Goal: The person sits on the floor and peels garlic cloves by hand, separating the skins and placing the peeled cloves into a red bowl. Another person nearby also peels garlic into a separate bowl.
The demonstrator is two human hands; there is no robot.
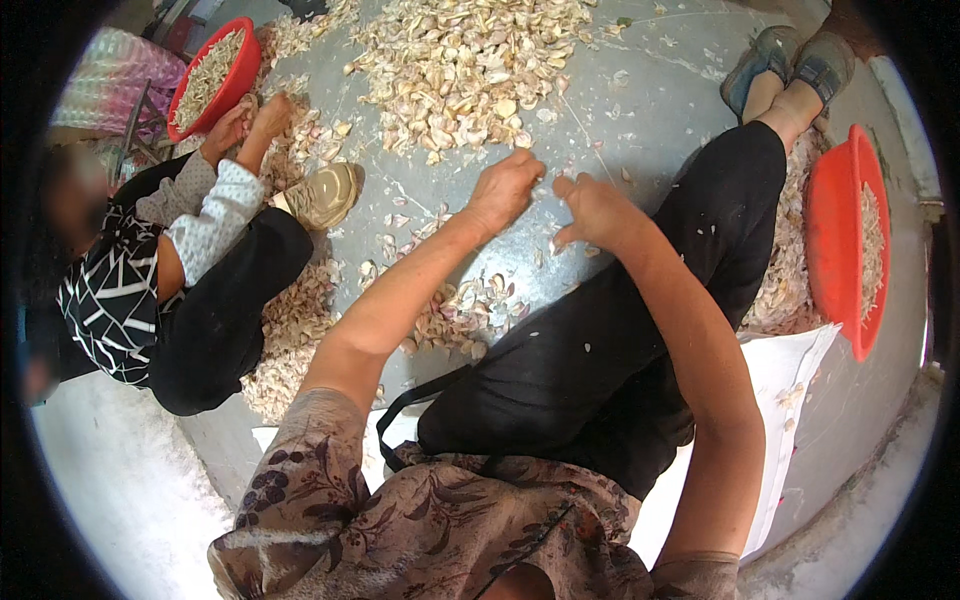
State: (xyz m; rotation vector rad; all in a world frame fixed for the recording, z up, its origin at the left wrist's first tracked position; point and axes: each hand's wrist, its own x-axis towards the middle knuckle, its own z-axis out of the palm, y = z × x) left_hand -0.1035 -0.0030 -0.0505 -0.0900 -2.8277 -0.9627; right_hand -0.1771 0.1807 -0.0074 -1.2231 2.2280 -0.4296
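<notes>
L hand (pixel 507 187) & R hand (pixel 592 205) sit close together above the grey floor (pixel 660 90), fingers curled in; both seem to pinch sth small between them, can't tell what. Big heap of garlic cloves (pixel 470 60) lies just beyond the hands. Smaller pile of skins (pixel 465 312) near L forearm. Red bowl (pixel 845 240) w/ peeled cloves at R, by the black-trousered leg. Another person (pixel 190 260) at L works beside a second red bowl (pixel 212 78).
</notes>
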